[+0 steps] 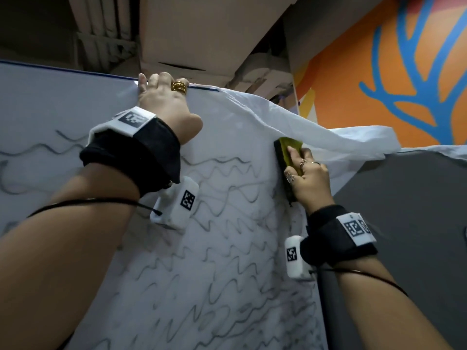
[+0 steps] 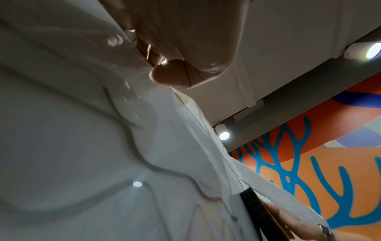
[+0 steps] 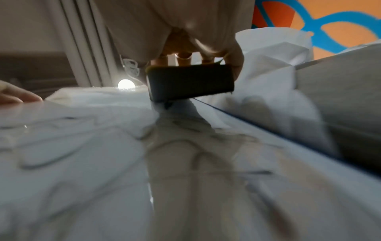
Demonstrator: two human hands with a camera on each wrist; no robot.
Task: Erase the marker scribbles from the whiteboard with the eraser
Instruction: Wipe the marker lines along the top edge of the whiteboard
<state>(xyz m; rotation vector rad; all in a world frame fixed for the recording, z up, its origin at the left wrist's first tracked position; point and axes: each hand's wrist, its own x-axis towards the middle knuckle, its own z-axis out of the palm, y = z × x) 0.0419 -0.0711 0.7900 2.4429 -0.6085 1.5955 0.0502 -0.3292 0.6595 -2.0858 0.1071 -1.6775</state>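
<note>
A whiteboard (image 1: 227,137) stands upright before me, covered in wavy black marker scribbles (image 1: 222,248) over its middle and lower part. My left hand (image 1: 164,102) hooks its fingers over the board's top edge and grips it, thumb on the front face. My right hand (image 1: 307,173) holds a yellow-backed black eraser (image 1: 288,157) flat against the board near its upper right edge. In the right wrist view the eraser (image 3: 190,81) is a dark block under my fingers (image 3: 185,57). In the left wrist view the thumb (image 2: 171,75) lies at the board's edge.
A white cloth or sheet (image 1: 328,127) hangs over the board's top right corner, just above the eraser. A grey panel (image 1: 409,210) stands to the right, an orange wall with blue branches (image 1: 404,72) behind. Ceiling lamps (image 2: 224,135) shine overhead.
</note>
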